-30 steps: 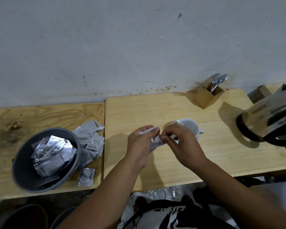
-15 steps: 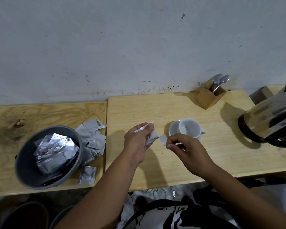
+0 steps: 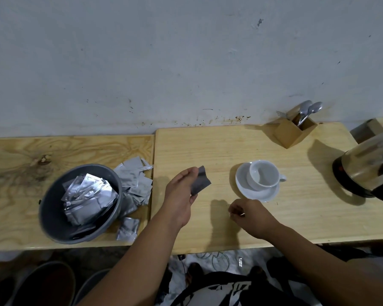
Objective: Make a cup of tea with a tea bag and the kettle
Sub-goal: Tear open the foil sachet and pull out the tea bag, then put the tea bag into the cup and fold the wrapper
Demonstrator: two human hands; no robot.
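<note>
Since tearing, my hands part: left hand [image 3: 180, 193] pinches the light, crinkly sachet [image 3: 200, 181] by its edge; right hand [image 3: 250, 214] nips a torn strip [image 3: 241, 214].

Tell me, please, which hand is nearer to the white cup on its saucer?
The right hand is nearer, low in front of the white cup by the saucer. The left hand holds the foil sachet farther left.
</note>
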